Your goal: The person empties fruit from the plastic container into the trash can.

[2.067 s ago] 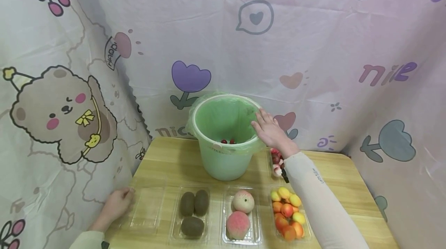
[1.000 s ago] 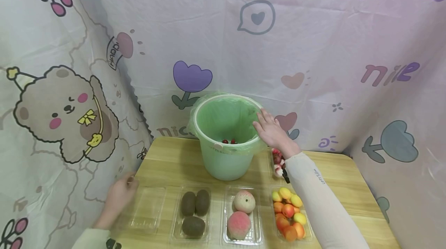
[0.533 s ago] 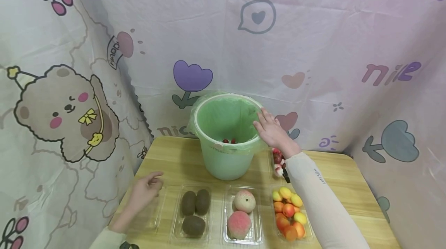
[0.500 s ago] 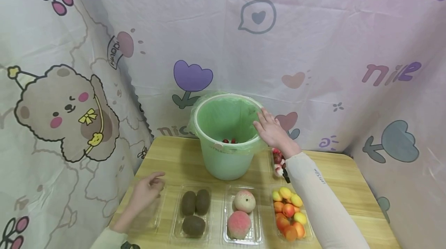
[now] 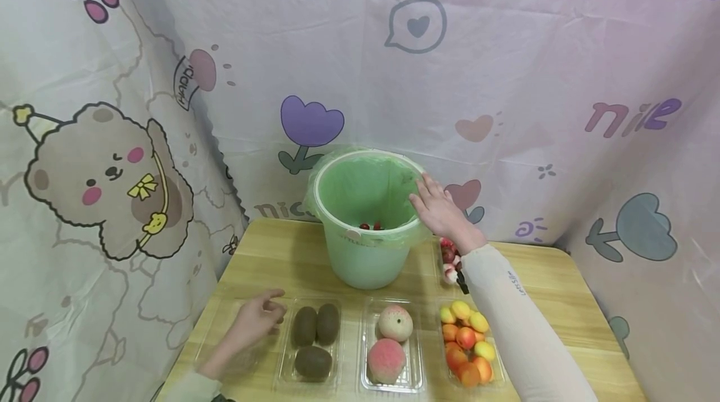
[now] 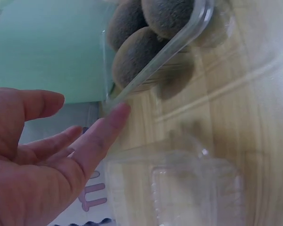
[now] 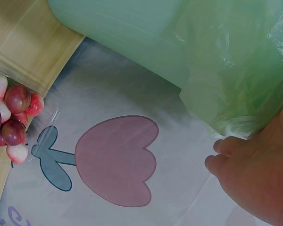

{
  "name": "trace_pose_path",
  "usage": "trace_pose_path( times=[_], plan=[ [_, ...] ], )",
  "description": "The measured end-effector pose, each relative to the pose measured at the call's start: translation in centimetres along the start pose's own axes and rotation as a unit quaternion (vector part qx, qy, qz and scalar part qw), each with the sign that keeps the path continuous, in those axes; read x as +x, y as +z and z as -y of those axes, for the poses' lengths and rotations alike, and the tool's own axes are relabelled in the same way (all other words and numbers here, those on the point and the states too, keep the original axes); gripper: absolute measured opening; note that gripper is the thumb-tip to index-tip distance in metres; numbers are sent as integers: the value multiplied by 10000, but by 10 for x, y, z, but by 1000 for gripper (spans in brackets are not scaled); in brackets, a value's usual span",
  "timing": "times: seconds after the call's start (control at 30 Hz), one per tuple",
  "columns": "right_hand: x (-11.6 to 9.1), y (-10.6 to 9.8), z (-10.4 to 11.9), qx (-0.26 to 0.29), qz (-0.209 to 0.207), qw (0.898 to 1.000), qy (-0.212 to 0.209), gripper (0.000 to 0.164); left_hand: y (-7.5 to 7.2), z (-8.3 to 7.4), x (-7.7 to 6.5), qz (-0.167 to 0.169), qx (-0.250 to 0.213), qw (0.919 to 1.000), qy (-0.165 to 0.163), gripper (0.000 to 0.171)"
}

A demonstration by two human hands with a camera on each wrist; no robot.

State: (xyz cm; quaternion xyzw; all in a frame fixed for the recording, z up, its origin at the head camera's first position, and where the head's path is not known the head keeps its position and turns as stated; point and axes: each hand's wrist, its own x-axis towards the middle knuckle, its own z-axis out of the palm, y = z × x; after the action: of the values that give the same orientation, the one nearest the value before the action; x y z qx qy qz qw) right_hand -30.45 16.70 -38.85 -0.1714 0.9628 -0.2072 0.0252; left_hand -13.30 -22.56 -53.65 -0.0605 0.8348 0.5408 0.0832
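Observation:
My left hand (image 5: 255, 322) hovers over a transparent plastic box (image 5: 210, 333), its fingers loosely spread and holding nothing. Its fingertips reach the near side of a second transparent box (image 6: 153, 66), which holds three brown kiwis (image 5: 312, 363). In the left wrist view the index fingertip overlaps that box's rim. At the back, my right hand (image 5: 441, 209) lies with straight fingers on the right rim of a pale green bucket (image 5: 365, 267) lined with a thin green bag (image 7: 217, 89). Small red fruits (image 5: 365, 227) show low inside the bucket.
A box (image 5: 417, 377) with two peaches (image 5: 386, 361) stands right of the kiwis. Further right are yellow and orange fruits (image 5: 465, 338) in another box. Red and white fruits (image 7: 16, 110) sit behind my right forearm. Printed cloth (image 5: 360, 77) encloses the wooden table (image 5: 281, 258).
My left hand has moved right from the table's left edge, across the leftmost box, to the kiwi box. The right hand has stayed at the bucket rim.

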Motion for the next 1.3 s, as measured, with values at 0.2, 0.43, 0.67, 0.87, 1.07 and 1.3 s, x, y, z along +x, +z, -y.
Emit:
trace_pose_path(
  times=[0.2, 0.43, 0.67, 0.87, 1.07, 1.3],
  plan=[
    [1, 0, 0, -25, 13, 10000, -11, 68, 9, 7, 1, 37, 203, 9998, -37, 57],
    [1, 0, 0, 21, -20, 10000, 0, 67, 19, 12, -2, 241, 162, 9995, -123, 69],
    [2, 1, -1, 22, -29, 10000, 11, 67, 28, 19, -3, 229, 335, 9992, -1, 67],
    [1, 0, 0, 50, -21, 10000, -8, 68, 33, 22, -6, 332, 430, 9985, -69, 68],
    [1, 0, 0, 55, -5, 10000, -3, 68, 36, 24, -6, 359, 421, 9984, -110, 66],
    [1, 0, -1, 72, -3, 10000, -4, 68, 33, 26, -4, 558, 304, 9980, -50, 62]
  ],
)
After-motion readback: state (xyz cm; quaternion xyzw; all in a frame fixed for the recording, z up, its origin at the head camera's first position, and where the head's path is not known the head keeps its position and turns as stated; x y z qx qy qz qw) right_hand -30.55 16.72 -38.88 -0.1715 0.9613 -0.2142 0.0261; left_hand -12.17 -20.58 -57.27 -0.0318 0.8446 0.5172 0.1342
